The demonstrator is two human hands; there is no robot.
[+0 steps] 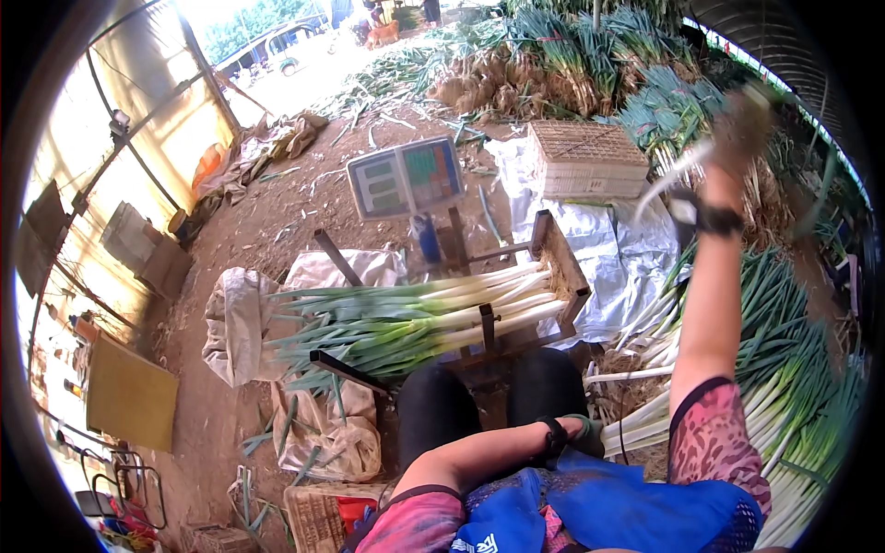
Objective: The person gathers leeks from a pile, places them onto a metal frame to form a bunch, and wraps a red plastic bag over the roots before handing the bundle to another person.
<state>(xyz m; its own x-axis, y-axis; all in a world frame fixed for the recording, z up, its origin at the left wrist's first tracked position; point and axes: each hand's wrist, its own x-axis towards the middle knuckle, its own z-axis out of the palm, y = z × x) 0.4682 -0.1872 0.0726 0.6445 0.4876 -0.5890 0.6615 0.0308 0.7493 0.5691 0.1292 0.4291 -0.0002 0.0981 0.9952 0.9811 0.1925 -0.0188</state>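
My right hand (740, 129), smeared by motion, is raised at the far right, with a dark band on its wrist. A pale, blurred strip like a leek stalk (678, 181) runs up to it; whether the fingers grip it does not show. My left hand (584, 433) is low by my lap, in what looks like a greenish glove, beside the white ends of loose leeks (643, 429). Its fingers are hidden. Before my knees, a bundle of leeks (433, 313) lies across a metal frame (572, 276), white ends to the right against its end plate, green leaves to the left.
A scale display (406, 180) stands behind the frame. Beyond it, a lidded crate (590, 161) rests on white sheeting (636, 249). Heaped leeks (562, 55) fill the back, and more leeks (784, 341) lie along my right. Crumpled sacking (241, 323) lies left of the frame.
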